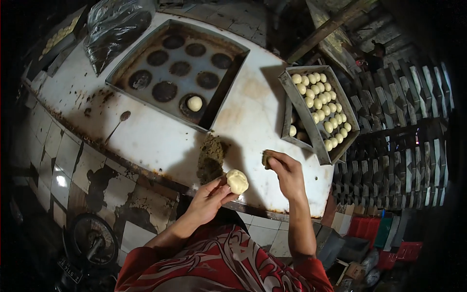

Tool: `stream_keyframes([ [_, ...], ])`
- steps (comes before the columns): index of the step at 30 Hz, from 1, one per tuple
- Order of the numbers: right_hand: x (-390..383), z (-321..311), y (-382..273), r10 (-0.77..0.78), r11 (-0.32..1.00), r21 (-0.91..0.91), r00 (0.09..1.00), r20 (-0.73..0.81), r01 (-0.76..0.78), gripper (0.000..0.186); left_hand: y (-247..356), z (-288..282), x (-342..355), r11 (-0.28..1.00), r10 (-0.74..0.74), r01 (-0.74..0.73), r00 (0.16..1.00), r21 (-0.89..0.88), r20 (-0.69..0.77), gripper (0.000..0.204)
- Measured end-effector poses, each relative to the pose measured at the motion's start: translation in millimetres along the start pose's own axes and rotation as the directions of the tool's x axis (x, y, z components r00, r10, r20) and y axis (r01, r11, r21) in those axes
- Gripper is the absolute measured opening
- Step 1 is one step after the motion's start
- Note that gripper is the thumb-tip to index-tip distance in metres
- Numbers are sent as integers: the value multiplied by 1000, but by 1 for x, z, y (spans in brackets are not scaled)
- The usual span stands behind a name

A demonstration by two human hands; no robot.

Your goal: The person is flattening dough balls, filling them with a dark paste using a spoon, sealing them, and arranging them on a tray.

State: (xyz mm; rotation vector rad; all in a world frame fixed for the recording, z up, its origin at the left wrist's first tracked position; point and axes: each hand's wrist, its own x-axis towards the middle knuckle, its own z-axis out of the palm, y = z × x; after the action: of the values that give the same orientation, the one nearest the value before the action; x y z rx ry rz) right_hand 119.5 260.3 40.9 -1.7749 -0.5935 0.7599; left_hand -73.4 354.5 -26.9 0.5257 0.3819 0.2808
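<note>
Left hand (210, 198) has its grip closed round a pale dough ball (237, 181), cupped up at the fingertips. Right hand (287, 171) pinches a dark lump of filling (267, 159), probably off the dark pile (211, 156) on the desk (146, 136) just beyond the left grip.

Your view is dim overall, corners black from fisheye vignetting. Light falls from above onto the white table (160, 136) at centre frame, brightest there. Hard shadows sit beside the tray (146, 48) and box (311, 129). Plastic bag (114, 24) upper left shows glare. Edges bend; lower frame murky, soft.
</note>
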Motion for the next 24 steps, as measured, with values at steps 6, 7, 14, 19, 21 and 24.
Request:
stream_keyframes([
  [6, -79, 27, 21, -507, 650, -643, 862, 31, 405, 50, -41, 47, 28, 990, 42, -35, 998, -134, 50, 34],
  [7, -87, 16, 24, -473, 667, -646, 881, 20, 372, 43, -54, 55, 32, 991, 46, -48, 999, -122, -15, 33],
  [14, -130, -113, 87, -474, 872, -248, 856, -206, 423, 22, -155, 107, 68, 982, 171, -164, 982, 88, -81, 44],
  [19, -118, -167, 100, -482, 843, -283, 876, -17, 458, 18, -190, 155, 57, 815, -85, 12, 992, 580, 98, 58],
  [21, -123, -166, 117, -539, 821, -273, 838, -79, 502, 14, -204, 165, 59, 970, 82, -51, 989, 236, -124, 47],
  [24, -135, -144, 155, -540, 842, -194, 788, -296, 503, 15, -226, 171, 80, 937, 337, -286, 892, 200, -301, 38],
])
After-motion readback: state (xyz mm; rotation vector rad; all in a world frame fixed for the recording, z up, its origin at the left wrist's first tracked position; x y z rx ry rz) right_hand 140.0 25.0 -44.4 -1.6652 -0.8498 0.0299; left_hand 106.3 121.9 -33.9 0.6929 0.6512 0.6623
